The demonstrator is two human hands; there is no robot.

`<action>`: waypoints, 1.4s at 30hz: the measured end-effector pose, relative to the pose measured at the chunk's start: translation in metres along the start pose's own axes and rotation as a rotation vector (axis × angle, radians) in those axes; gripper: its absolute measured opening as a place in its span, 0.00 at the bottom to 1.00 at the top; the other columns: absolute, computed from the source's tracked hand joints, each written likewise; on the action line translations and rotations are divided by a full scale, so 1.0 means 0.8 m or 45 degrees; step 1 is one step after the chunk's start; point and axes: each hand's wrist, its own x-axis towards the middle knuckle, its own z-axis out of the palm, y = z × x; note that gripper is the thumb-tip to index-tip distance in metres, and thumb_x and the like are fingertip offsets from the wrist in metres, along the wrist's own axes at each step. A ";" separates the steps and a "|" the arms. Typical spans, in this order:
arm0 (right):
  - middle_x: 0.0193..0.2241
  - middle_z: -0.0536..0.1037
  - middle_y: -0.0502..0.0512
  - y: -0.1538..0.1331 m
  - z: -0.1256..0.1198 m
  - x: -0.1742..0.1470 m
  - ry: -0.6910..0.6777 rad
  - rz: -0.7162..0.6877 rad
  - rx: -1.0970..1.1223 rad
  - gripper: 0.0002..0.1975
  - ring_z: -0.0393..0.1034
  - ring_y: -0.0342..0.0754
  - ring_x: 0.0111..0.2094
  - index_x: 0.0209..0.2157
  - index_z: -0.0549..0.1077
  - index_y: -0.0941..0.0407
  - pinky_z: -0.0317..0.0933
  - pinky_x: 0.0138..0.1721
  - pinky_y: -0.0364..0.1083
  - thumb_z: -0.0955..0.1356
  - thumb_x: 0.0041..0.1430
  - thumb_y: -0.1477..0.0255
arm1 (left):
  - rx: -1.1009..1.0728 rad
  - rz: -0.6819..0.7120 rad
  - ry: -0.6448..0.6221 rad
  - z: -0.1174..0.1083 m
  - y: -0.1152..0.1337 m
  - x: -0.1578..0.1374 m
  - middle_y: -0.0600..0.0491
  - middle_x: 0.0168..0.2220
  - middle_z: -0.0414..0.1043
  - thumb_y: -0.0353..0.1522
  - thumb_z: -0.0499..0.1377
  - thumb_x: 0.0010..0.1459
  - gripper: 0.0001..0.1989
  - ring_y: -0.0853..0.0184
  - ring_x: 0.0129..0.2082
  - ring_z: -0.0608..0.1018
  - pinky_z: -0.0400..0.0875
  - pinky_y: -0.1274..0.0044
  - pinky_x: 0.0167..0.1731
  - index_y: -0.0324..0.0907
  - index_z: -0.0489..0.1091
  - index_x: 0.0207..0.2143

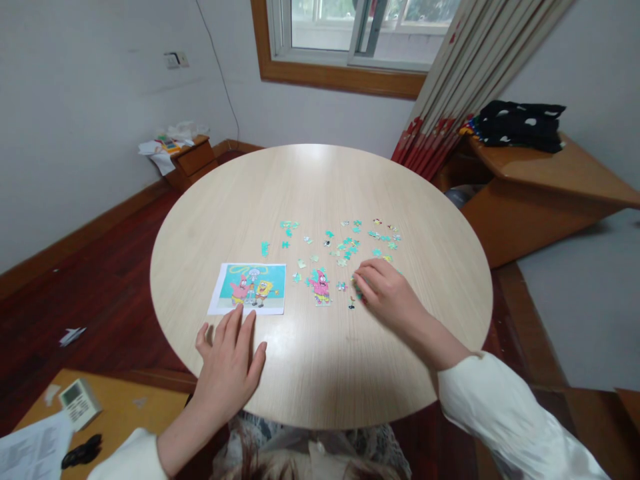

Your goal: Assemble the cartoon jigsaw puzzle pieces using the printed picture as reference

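My left hand point(227, 360) lies palm down with its fingers spread, the tips at the lower edge of a printed picture card point(273, 307) showing cartoon characters. Right of the card is a partly joined jigsaw section point(321, 288) with a pink starfish figure. My right hand point(387, 290) is closed in a pinch over a small jigsaw piece point(359, 293), most of it hidden by the fingers. Close to those fingers are a loose piece point(342, 287) and a darker loose piece point(351, 303). Beyond them lie several turquoise jigsaw pieces point(350, 249).
All this is on a round pale wooden table point(310, 373). At the lower left a wooden surface point(145, 400) carries a small white device point(80, 403), papers point(35, 443) and a black cable point(81, 451). Folded black cloth point(520, 125) sits on a cabinet point(575, 173) at the right.
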 end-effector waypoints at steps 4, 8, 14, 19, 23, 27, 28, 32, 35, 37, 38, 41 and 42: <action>0.35 0.74 0.60 0.040 0.012 0.044 -0.147 0.087 0.050 0.08 0.69 0.51 0.38 0.35 0.75 0.57 0.64 0.40 0.50 0.64 0.61 0.75 | 0.015 0.001 -0.002 -0.001 0.001 0.001 0.32 0.55 0.66 0.34 0.44 0.64 0.20 0.50 0.52 0.69 0.50 0.54 0.52 0.32 0.66 0.52; 0.35 0.74 0.60 0.056 0.032 0.074 -0.316 0.148 0.055 0.07 0.69 0.51 0.38 0.35 0.78 0.58 0.63 0.41 0.50 0.67 0.58 0.76 | 0.008 0.012 0.000 -0.003 0.001 0.002 0.32 0.55 0.66 0.34 0.45 0.64 0.20 0.49 0.52 0.70 0.49 0.52 0.52 0.32 0.66 0.52; 0.35 0.74 0.60 0.050 0.048 0.088 -0.409 0.181 0.073 0.05 0.70 0.51 0.39 0.32 0.78 0.58 0.62 0.43 0.49 0.68 0.57 0.77 | -0.011 -0.012 -0.120 -0.010 -0.007 0.007 0.33 0.55 0.67 0.34 0.45 0.64 0.20 0.49 0.52 0.70 0.48 0.50 0.54 0.35 0.67 0.52; 0.33 0.75 0.58 0.052 0.050 0.092 -0.434 0.242 0.094 0.03 0.70 0.49 0.38 0.30 0.76 0.59 0.62 0.42 0.47 0.69 0.55 0.78 | -0.064 0.051 -0.364 -0.032 -0.020 0.037 0.37 0.53 0.69 0.36 0.47 0.63 0.19 0.49 0.51 0.72 0.57 0.53 0.51 0.37 0.68 0.51; 0.34 0.74 0.58 0.053 0.052 0.090 -0.458 0.220 0.058 0.03 0.68 0.49 0.38 0.31 0.74 0.58 0.61 0.42 0.47 0.67 0.57 0.78 | -0.112 0.096 -0.416 -0.052 -0.022 0.087 0.39 0.52 0.71 0.35 0.47 0.64 0.19 0.50 0.51 0.72 0.64 0.60 0.47 0.36 0.68 0.51; 0.34 0.74 0.58 0.051 0.053 0.087 -0.457 0.149 -0.020 0.03 0.67 0.49 0.38 0.33 0.72 0.58 0.60 0.41 0.47 0.66 0.58 0.78 | -0.195 0.123 -0.510 -0.042 -0.014 0.147 0.43 0.40 0.76 0.33 0.48 0.64 0.15 0.56 0.39 0.77 0.67 0.67 0.40 0.37 0.73 0.41; 0.34 0.74 0.59 0.051 0.053 0.086 -0.453 0.131 -0.032 0.04 0.67 0.49 0.38 0.33 0.72 0.58 0.60 0.41 0.47 0.66 0.58 0.78 | -0.225 0.127 -0.506 -0.034 -0.011 0.161 0.43 0.39 0.76 0.33 0.50 0.63 0.14 0.56 0.39 0.77 0.67 0.68 0.40 0.37 0.74 0.40; 0.36 0.73 0.61 0.049 0.053 0.083 -0.449 0.115 -0.044 0.04 0.67 0.51 0.38 0.35 0.71 0.59 0.60 0.41 0.48 0.65 0.59 0.78 | -0.350 0.163 -0.423 0.005 0.005 0.199 0.43 0.38 0.75 0.34 0.56 0.60 0.11 0.59 0.39 0.75 0.66 0.72 0.39 0.36 0.73 0.39; 0.36 0.73 0.61 0.050 0.053 0.081 -0.439 0.114 -0.033 0.04 0.66 0.51 0.39 0.36 0.71 0.59 0.60 0.42 0.49 0.65 0.58 0.78 | -0.325 0.147 -0.339 0.026 0.016 0.211 0.43 0.38 0.74 0.38 0.61 0.57 0.13 0.58 0.38 0.74 0.65 0.71 0.38 0.36 0.72 0.38; 0.36 0.73 0.61 0.051 0.053 0.080 -0.424 0.104 -0.018 0.04 0.66 0.51 0.39 0.36 0.70 0.59 0.60 0.43 0.49 0.65 0.58 0.78 | -0.292 0.132 -0.357 0.033 0.022 0.215 0.43 0.37 0.73 0.37 0.62 0.55 0.12 0.58 0.38 0.74 0.65 0.70 0.38 0.36 0.72 0.36; 0.36 0.73 0.60 0.051 0.053 0.080 -0.417 0.102 -0.013 0.04 0.66 0.51 0.39 0.36 0.70 0.58 0.60 0.43 0.49 0.65 0.57 0.79 | -0.280 0.122 -0.376 0.036 0.024 0.216 0.43 0.37 0.73 0.36 0.62 0.55 0.11 0.58 0.38 0.73 0.65 0.70 0.39 0.36 0.73 0.36; 0.35 0.73 0.59 0.049 0.052 0.081 -0.406 0.100 0.008 0.04 0.66 0.51 0.39 0.35 0.70 0.58 0.59 0.42 0.49 0.66 0.57 0.79 | -0.283 0.089 -0.422 0.039 0.025 0.220 0.42 0.39 0.72 0.31 0.60 0.56 0.08 0.56 0.40 0.73 0.64 0.68 0.41 0.36 0.73 0.37; 0.34 0.74 0.58 0.048 0.051 0.081 -0.410 0.105 0.020 0.03 0.66 0.51 0.39 0.34 0.70 0.58 0.59 0.42 0.48 0.66 0.57 0.79 | -0.295 0.078 -0.435 0.039 0.025 0.221 0.42 0.39 0.72 0.31 0.60 0.56 0.08 0.56 0.40 0.73 0.63 0.68 0.41 0.36 0.72 0.38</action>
